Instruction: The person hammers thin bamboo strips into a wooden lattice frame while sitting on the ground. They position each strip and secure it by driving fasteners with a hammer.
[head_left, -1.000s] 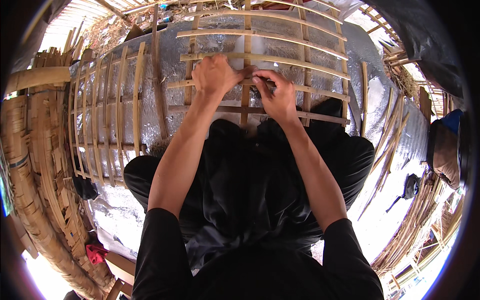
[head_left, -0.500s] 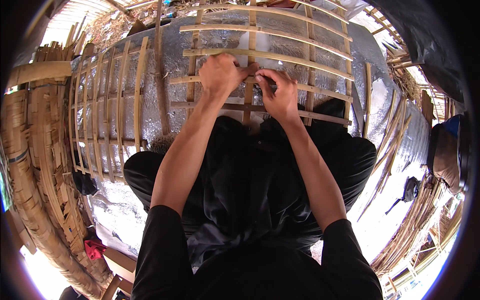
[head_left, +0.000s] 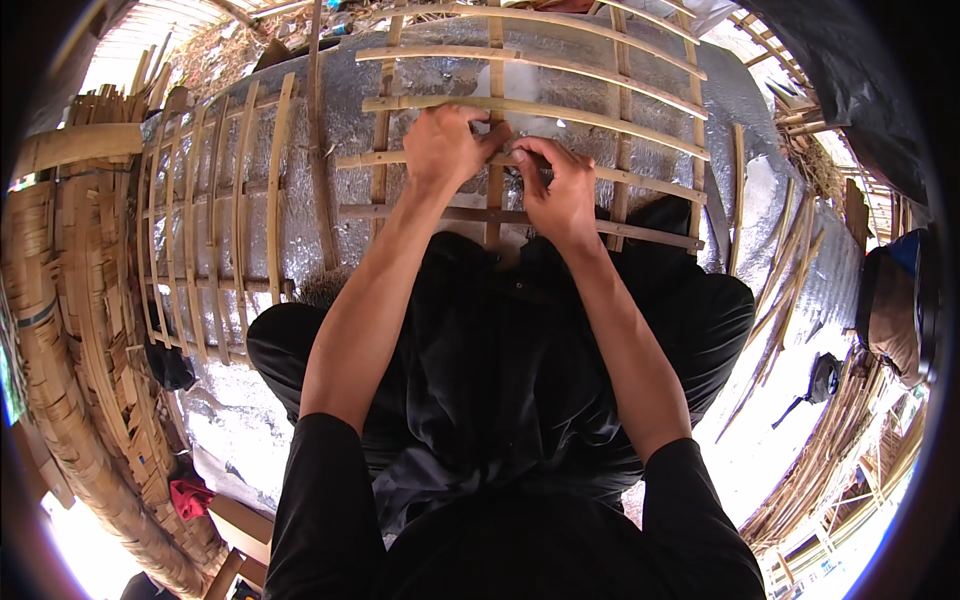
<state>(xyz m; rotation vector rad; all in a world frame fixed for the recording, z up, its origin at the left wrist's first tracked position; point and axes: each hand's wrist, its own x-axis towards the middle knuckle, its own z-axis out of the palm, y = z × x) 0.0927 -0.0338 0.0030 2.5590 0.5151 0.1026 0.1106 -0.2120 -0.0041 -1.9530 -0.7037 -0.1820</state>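
Observation:
A lattice of bamboo slats (head_left: 590, 112) lies before my crossed legs, its long strips fixed across several upright ones. My left hand (head_left: 447, 147) is closed, thumb and fingertips pinched together over the crossing of the second slat from the near side and the middle upright strip (head_left: 496, 192). Facing it from the right, my right hand (head_left: 560, 185) is curled with its thumb and forefinger pinched at the same crossing. The fingertips of both hands nearly meet there. Whatever they pinch is too small and too covered to make out.
Another bamboo lattice (head_left: 240, 205) lies to the left on the silvery sheet (head_left: 225, 425). Stacked woven bamboo (head_left: 90, 330) lines the far left. Loose thin sticks (head_left: 785, 285) and a small black strapped item (head_left: 824, 378) lie at right, near a bundle of canes (head_left: 815, 480).
The lattice has shifted slightly to the left near its middle strip. My two hands stay at the same crossing, with only small finger movements.

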